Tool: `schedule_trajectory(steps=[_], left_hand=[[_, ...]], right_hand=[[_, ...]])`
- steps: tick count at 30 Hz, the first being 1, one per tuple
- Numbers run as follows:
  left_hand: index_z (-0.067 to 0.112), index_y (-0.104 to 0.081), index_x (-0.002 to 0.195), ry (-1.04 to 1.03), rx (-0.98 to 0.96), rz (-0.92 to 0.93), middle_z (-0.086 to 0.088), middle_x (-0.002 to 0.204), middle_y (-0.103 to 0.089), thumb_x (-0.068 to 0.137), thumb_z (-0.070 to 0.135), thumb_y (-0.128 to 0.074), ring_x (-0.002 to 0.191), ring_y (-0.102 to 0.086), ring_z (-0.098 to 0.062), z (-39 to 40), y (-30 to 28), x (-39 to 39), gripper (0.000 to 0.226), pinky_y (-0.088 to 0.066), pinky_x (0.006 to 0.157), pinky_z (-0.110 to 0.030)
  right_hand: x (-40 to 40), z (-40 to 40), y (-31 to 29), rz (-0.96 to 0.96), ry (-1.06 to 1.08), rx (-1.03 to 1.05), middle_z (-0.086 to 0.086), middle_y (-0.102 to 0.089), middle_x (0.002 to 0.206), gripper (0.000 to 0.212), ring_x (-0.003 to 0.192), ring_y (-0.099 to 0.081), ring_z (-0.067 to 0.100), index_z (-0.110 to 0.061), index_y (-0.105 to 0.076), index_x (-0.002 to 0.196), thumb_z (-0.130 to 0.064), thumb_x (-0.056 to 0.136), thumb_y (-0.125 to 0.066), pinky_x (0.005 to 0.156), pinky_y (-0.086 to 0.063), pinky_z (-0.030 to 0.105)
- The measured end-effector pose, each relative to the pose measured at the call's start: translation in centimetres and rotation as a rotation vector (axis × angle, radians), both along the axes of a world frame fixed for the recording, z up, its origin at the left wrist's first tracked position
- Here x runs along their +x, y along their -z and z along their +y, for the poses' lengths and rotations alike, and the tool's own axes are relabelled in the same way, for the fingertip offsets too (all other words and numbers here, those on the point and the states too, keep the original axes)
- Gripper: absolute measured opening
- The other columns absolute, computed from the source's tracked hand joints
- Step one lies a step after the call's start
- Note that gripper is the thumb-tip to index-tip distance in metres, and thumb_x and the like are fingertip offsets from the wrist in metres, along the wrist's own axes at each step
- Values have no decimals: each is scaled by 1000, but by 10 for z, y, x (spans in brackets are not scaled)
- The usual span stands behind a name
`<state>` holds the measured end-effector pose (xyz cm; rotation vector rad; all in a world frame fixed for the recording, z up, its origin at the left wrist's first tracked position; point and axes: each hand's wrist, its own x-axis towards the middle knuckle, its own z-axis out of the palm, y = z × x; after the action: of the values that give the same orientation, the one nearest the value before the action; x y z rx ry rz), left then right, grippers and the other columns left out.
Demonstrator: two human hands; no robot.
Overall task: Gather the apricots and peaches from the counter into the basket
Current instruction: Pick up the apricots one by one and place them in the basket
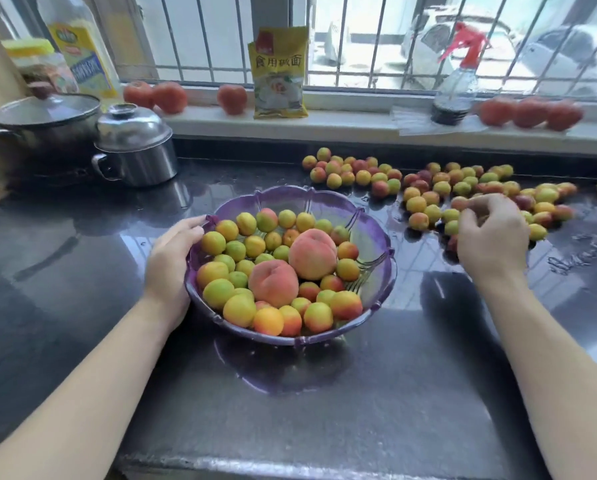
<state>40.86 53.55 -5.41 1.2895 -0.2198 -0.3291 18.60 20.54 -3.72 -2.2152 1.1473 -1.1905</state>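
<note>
Stood on the wet dark counter (290, 410), near the front edge at center: the purple basket (376, 237), already holding two peaches (273, 283) side by side amid a heap of small yellow, green and red apricots (239, 310).

Rested against the basket's rim at 9 o'clock: the left hand (172, 258), fingers mostly straight and lying along the outer wall, fingertips at the rim's 10 o'clock scallop, nothing gripped.

Reached out at 3 o'clock of the basket, well apart from it: the right hand (491, 233), palm down over the loose fruit, fingers curled in a pinch. Could not tell whether an apricot was actually held; fingertips were blurred and sat among the fruit.

Lay scattered from 1 to 3 o'clock of the basket: loose apricots (416, 204), spread in a band toward the right edge, one stray at the far right.

Sat at 10 o'clock, further back: a steel pot (134, 147) with domed lid, and just beyond it a dark pan (48, 123) under a glass lid.

Lined the sill (342, 123) at 12 o'clock: tomatoes (169, 97) in groups at left, middle and right, a yellow packet (279, 72) upright, a spray bottle (458, 84) with red trigger. Stood at far left: an oil bottle (79, 46) and a jar (37, 64).
</note>
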Motion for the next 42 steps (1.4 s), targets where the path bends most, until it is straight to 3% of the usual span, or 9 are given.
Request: schedule_trajectory(steps=[5, 8, 12, 15, 22, 26, 29, 35, 42], left_hand=[[8, -72, 109, 13, -33, 44, -25, 119, -70, 104, 4, -43, 117, -65, -39, -29, -4, -13, 29, -49, 112, -57], [4, -67, 124, 35, -27, 53, -37, 141, -60, 105, 8, -43, 136, -56, -52, -26, 0, -10, 31, -42, 118, -67], [-1, -61, 139, 59, -9, 53, -37, 146, -56, 107, 10, -42, 131, -60, -47, -23, 0, -11, 39, -40, 119, -67], [-1, -62, 138, 63, -18, 66, -36, 145, -58, 107, 10, -42, 136, -58, -48, -22, 1, -10, 38, -41, 119, -66], [-6, -57, 144, 78, -44, 84, -36, 145, -58, 108, 11, -41, 139, -53, -52, -20, 2, -8, 43, -40, 119, -68], [2, -69, 124, 65, -45, 49, -29, 131, -67, 101, 13, -49, 124, -65, -43, -22, -1, -10, 32, -42, 116, -69], [9, -73, 112, 38, -43, 30, -26, 120, -72, 86, 20, -57, 115, -69, -39, -22, -6, -13, 33, -46, 114, -67], [6, -72, 120, 54, -33, 28, -28, 124, -73, 87, 22, -58, 124, -67, -47, -20, -3, -11, 39, -50, 110, -67], [5, -72, 121, 82, -26, 31, -22, 116, -77, 87, 22, -58, 114, -73, -39, -19, -2, -9, 40, -57, 104, -61]], right_hand=[[-15, -24, 14, -33, 157, 182, 17, -68, 105, 15, 100, -58, 34, -16, -61, 92, -23, 99, -50, 75, -31, 28], [-17, -30, 17, 100, 140, 251, 13, -67, 102, 22, 95, -54, 32, -18, -58, 91, -34, 102, -48, 76, -31, 31], [-16, -31, 10, 289, 57, 316, 6, -69, 83, 38, 85, -58, 29, -16, -67, 84, -45, 100, -49, 71, -41, 34], [-15, -24, 8, 429, -6, 332, 5, -68, 70, 39, 76, -63, 27, -19, -70, 76, -46, 99, -53, 61, -43, 33], [-16, -19, 7, 417, -28, 324, -4, -63, 75, 27, 67, -56, 11, -25, -57, 72, -34, 89, -75, 53, -38, 25], [-13, -8, -6, 155, -58, 317, -4, -67, 90, 19, 72, -60, 8, -21, -65, 101, -36, 90, -72, 56, -40, 22], [-10, 21, -33, -100, -386, 353, -7, -74, 90, 18, 73, -68, 5, -28, -65, 111, -35, 94, -68, 63, -52, 22], [5, 103, -76, 431, -1031, 261, -21, -72, 99, 22, 93, -68, 2, -40, -70, 107, -46, 86, -68, 79, -56, 18], [15, 129, -73, 688, -1048, 207, -13, -66, 91, 19, 87, -58, 5, -36, -73, 100, -50, 86, -71, 75, -48, 30]])
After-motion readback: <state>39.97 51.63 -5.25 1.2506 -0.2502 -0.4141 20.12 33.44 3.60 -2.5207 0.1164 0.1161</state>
